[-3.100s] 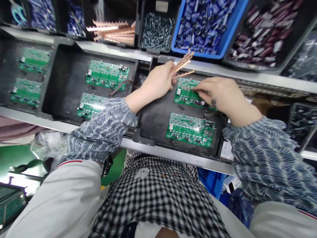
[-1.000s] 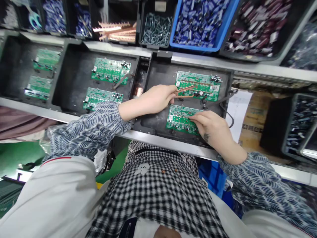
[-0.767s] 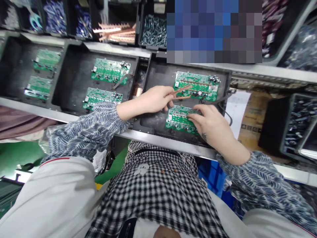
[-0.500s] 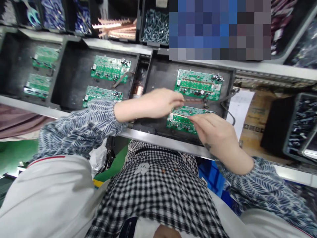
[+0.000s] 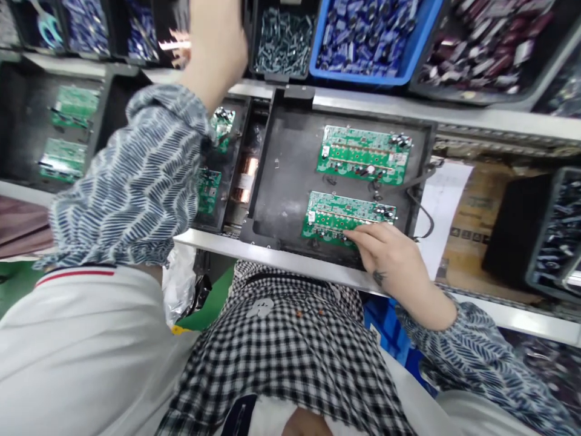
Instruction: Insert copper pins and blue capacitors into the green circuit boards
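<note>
My left hand [image 5: 220,45] reaches up over the bin with copper-coloured toothed strips [image 5: 180,51]. It is smeared by motion and its fingers are hidden, so whether it holds anything does not show. My right hand [image 5: 393,251] rests at the lower green circuit board [image 5: 327,212] in the black tray [image 5: 284,145], fingertips pinched together on the board's lower half. What lies between them, if anything, is too small to make out. Above it in the same tray lies the upper circuit board [image 5: 363,151], with copper-coloured strips and small parts on it.
Behind the tray stand a bin of small metal parts [image 5: 285,45], a blue bin of blue capacitors [image 5: 367,39] and a bin of dark red capacitors [image 5: 485,48]. More boards [image 5: 68,158] lie in trays at left. A black bin [image 5: 512,227] stands at right.
My left hand has left the middle of the tray, moving up and left to the strip bin; the copper-coloured strip by its fingers is gone from view. My right fingertips moved slightly down the board.
</note>
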{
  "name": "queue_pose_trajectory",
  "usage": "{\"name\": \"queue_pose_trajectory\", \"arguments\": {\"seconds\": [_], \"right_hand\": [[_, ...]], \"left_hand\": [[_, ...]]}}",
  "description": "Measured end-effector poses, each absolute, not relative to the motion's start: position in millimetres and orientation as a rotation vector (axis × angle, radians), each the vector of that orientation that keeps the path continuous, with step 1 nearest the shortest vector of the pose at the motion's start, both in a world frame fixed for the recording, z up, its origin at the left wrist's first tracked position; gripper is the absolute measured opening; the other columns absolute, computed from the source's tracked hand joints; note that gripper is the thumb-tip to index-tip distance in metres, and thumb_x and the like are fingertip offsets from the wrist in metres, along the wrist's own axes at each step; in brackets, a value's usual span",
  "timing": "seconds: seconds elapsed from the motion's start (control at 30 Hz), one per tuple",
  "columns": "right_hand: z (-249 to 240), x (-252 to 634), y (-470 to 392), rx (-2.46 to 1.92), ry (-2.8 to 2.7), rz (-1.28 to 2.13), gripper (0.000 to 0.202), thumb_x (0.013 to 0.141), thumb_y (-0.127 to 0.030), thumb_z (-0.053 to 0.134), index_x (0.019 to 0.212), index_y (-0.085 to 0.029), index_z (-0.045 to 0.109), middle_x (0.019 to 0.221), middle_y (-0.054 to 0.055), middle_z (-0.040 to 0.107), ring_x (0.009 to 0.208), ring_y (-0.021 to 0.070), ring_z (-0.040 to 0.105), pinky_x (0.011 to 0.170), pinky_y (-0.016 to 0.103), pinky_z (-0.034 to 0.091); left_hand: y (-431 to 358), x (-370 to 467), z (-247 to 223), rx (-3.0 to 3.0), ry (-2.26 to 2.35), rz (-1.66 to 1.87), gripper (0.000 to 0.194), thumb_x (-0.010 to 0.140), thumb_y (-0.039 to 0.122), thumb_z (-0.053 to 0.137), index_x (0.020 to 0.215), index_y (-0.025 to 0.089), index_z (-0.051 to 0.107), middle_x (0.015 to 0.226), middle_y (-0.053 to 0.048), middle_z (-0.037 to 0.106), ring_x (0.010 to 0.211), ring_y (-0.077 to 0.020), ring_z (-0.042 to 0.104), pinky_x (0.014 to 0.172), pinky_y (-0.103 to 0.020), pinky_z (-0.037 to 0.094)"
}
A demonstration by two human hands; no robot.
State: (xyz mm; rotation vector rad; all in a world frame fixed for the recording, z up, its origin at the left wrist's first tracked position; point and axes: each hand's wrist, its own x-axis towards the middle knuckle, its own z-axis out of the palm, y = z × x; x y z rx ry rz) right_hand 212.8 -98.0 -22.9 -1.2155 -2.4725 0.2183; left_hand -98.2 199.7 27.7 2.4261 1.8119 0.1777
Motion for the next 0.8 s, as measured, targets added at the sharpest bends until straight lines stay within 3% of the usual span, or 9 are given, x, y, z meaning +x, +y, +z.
{"name": "queue_pose_trajectory", "arguments": {"seconds": [0.07,0.13,0.23,0.33,0.43,0.53,0.7,0.8], "right_hand": [[-23,213,-98,-1.229,-2.470,0.201,0.025,0.099,-0.008,0.050,0.104,-0.015,0.073,0.094,0.009,0.075,0.082,0.0201,0.066,0.073,0.032,0.055],[-23,213,-99,-1.256,-2.487,0.215,0.026,0.099,-0.007,0.050,0.106,-0.015,0.073,0.095,0.009,0.074,0.083,0.0204,0.065,0.072,0.033,0.055],[-21,214,-101,-1.285,-2.520,0.262,0.029,0.097,-0.007,0.050,0.111,-0.016,0.074,0.096,0.010,0.074,0.085,0.0222,0.065,0.072,0.035,0.054],[-13,219,-96,-1.275,-2.519,0.303,0.025,0.098,-0.011,0.053,0.111,-0.015,0.074,0.101,0.012,0.073,0.088,0.0233,0.064,0.075,0.036,0.055],[-8,230,-80,-1.382,-2.444,0.208,0.025,0.100,-0.022,0.056,0.120,-0.019,0.070,0.109,0.012,0.072,0.093,0.0255,0.064,0.080,0.041,0.055],[-11,242,-60,-1.547,-2.405,0.106,0.028,0.101,-0.030,0.056,0.125,-0.021,0.068,0.109,0.012,0.072,0.094,0.0277,0.064,0.080,0.044,0.053],[-12,249,-38,-1.470,-2.537,0.127,0.024,0.104,-0.028,0.049,0.101,-0.019,0.071,0.092,0.009,0.072,0.081,0.0245,0.060,0.075,0.041,0.051],[-5,245,-15,-1.433,-2.529,0.100,0.026,0.105,-0.030,0.047,0.099,-0.019,0.070,0.090,0.009,0.071,0.084,0.0243,0.060,0.078,0.040,0.050]], "left_hand": [[200,-51,23,2.516,1.670,0.261,0.053,0.106,0.013,0.029,0.158,0.016,0.026,0.165,-0.004,0.030,0.145,-0.0163,0.022,0.128,-0.032,0.009],[201,0,20,2.590,1.477,0.145,0.055,0.102,0.008,0.038,0.157,0.009,0.034,0.164,-0.010,0.032,0.147,-0.0240,0.030,0.124,-0.036,0.021],[205,61,16,2.477,1.456,-0.039,0.064,0.104,0.017,0.053,0.159,-0.003,0.030,0.163,-0.024,0.030,0.150,-0.0394,0.029,0.125,-0.046,0.018],[217,88,9,2.369,1.488,-0.015,0.084,0.104,0.040,0.056,0.164,-0.003,0.016,0.166,-0.028,0.020,0.154,-0.0460,0.020,0.125,-0.052,0.014],[232,90,0,2.313,1.384,0.190,0.093,0.097,0.045,0.061,0.168,0.011,0.011,0.172,-0.016,0.009,0.155,-0.0442,0.017,0.127,-0.050,0.014],[242,85,-6,2.331,1.284,0.267,0.088,0.093,0.034,0.068,0.164,0.014,0.021,0.170,-0.010,0.017,0.150,-0.0373,0.026,0.127,-0.045,0.015],[248,80,-8,2.299,1.323,0.242,0.068,0.100,0.036,0.062,0.156,0.014,0.030,0.164,-0.011,0.025,0.135,-0.0304,0.039,0.121,-0.044,0.021],[251,77,-7,2.295,1.339,0.257,0.053,0.104,0.032,0.054,0.152,0.017,0.035,0.161,-0.007,0.029,0.127,-0.0248,0.038,0.117,-0.039,0.022]]}}
